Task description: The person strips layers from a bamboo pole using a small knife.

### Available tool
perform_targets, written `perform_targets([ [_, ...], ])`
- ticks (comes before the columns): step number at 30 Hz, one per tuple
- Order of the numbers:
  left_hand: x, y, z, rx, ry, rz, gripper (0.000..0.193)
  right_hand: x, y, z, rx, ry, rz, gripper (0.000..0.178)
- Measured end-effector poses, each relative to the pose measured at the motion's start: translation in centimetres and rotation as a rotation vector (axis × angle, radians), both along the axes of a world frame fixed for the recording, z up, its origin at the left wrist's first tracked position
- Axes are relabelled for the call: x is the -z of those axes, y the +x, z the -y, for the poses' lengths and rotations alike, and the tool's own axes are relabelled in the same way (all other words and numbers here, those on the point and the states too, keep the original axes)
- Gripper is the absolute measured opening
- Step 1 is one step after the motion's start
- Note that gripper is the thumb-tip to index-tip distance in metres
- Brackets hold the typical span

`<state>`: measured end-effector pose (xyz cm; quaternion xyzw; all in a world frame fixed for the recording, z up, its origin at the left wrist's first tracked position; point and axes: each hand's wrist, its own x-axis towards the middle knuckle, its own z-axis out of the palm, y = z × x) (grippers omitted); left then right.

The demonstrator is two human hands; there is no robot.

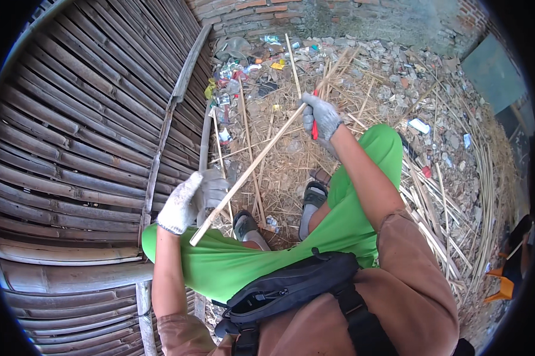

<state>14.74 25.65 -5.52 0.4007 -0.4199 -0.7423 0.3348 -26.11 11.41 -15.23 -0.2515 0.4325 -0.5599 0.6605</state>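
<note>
Right hand [323, 114] closed round bamboo strip [252, 171] and red tool [315, 130]; left hand [186, 199], half-open beside strip, should brace it steadily.

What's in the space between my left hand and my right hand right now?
In the head view, a long pale stick slants between your left hand and right hand, above straw-strewn ground.

A long, slender, pale strip [250, 174] is slanting — straight and apparently whole — from its blunt lower end by the left hand [193, 197] up into the right hand [322, 115], where a red tool [315, 130] is also showing, mostly hidden.
</note>
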Motion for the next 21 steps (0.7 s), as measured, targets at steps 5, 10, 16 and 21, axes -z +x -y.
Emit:
perform_targets([
  [5,3.0,-8.0,-1.5,0.096,0.252,-0.145,0.059,9.1,4.1,-0.9,-0.079,0.181,-0.008,0.036],
  [10,8.8,-8.3,-0.7,0.022,0.211,-0.134,0.053,14.5,8.2,-3.7,-0.047,0.236,-0.147,0.040],
  [16,10.2,-10.0,-3.1,-0.138,-0.380,0.184,0.056,13.2,8.7,-2.8,-0.032,0.235,-0.102,0.042],
  [21,11.0,-11.2,-1.3,-0.242,-0.992,0.603,0.050,13.1,11.1,-2.6,0.078,0.281,-0.003,0.045],
])
